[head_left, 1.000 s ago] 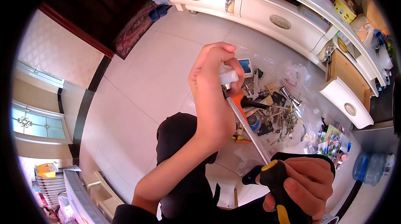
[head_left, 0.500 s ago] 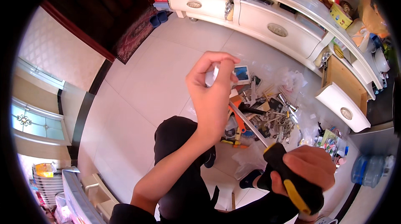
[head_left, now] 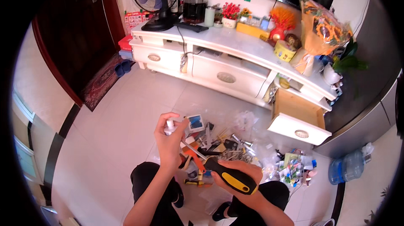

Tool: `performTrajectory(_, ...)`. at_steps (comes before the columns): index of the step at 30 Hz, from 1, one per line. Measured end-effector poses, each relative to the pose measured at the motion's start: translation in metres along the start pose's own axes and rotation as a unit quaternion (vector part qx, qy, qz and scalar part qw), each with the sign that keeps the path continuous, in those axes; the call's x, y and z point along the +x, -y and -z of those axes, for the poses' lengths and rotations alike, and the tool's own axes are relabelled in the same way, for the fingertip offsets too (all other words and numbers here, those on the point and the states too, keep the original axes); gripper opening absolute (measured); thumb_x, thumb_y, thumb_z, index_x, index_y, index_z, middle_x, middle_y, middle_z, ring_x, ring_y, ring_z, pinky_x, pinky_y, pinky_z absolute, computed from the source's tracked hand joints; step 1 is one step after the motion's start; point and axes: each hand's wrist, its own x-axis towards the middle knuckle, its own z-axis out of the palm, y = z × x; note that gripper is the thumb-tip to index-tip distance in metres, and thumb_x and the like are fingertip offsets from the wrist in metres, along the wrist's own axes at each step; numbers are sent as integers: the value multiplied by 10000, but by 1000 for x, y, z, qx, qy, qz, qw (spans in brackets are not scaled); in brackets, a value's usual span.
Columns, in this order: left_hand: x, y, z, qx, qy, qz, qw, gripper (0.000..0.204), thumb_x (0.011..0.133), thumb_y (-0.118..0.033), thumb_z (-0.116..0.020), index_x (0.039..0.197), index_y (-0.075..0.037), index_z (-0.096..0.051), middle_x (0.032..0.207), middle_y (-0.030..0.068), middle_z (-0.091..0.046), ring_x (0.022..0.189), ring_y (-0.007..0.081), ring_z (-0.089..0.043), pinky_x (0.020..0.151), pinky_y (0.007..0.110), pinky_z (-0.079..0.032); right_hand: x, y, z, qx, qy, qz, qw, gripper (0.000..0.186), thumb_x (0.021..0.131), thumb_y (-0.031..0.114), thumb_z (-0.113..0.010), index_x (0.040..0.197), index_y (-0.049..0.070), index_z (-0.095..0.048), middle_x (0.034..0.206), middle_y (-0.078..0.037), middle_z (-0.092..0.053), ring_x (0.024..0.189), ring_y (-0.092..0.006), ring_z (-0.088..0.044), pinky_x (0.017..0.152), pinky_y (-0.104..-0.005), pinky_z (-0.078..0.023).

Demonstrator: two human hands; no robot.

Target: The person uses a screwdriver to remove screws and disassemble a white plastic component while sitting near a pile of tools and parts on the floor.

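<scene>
My left hand (head_left: 168,148) is raised over the floor, its fingers curled around a small white plastic piece (head_left: 169,128) whose narrow end sticks up between thumb and fingers. Its exact kind is not clear. My right hand (head_left: 248,171) grips a screwdriver (head_left: 235,180) by its thick black and yellow handle. The metal shaft points up and left toward my left hand, and its tip is by the heel of that hand; whether it touches the white piece cannot be made out. Below both hands, an orange tool (head_left: 198,163) lies among loose hardware.
Screws, fittings and tools spread in a pile (head_left: 229,152) beside a white-framed panel (head_left: 195,123) and crumpled plastic bags (head_left: 246,120). A drawer (head_left: 301,130) stands pulled out of the white cabinet (head_left: 202,72). Small items (head_left: 294,169) and a water jug (head_left: 346,169) are at the right.
The view has tilted up, showing the cabinet top, fan and flowers. Both hands appear lower and farther off, still holding the white piece and the screwdriver.
</scene>
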Motion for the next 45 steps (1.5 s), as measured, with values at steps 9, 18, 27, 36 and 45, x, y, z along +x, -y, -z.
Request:
performTrajectory(9,1,4,-10,-28,6,-17,999,193,735,49,-653,816,-81,-536,666,-26,-483,503,32,-422,428,195,-294,-1,10,0,103,-27,-122,987,399,734,24,-755,1087,19,-569,834,-84,-643,696,-101,-618,607,-202,-475)
performTrajectory(18,10,-4,-2,46,-62,-27,997,191,752,-4,-642,825,-122,-510,659,-49,-460,498,26,-411,425,189,-291,-6,10,5,157,-23,-174,972,435,748,-4,-735,1091,17,-468,879,-82,-627,716,-89,-629,646,-201,-504)
performTrajectory(27,13,2,-1,100,-48,-132,985,129,822,-82,-627,827,-104,-500,705,-34,-474,593,29,-445,477,185,-301,-8,-6,15,-37,-1,-39,999,340,699,-3,-768,982,4,-580,890,-112,-620,743,-185,-648,625,-266,-528)
performTrajectory(36,13,-5,1,86,-57,-75,992,199,936,-269,-510,861,-88,-543,803,-10,-522,679,48,-494,514,193,-329,-7,-13,17,-261,96,149,949,322,639,14,-794,900,14,-607,913,-153,-620,676,-251,-646,545,-288,-517)
performTrajectory(45,15,2,9,81,-31,-69,994,339,992,-366,-379,854,-86,-513,680,37,-541,589,54,-411,525,211,-323,-20,-9,-13,-94,28,-75,992,336,696,6,-761,906,10,-499,796,-145,-564,607,-234,-617,522,-264,-466)
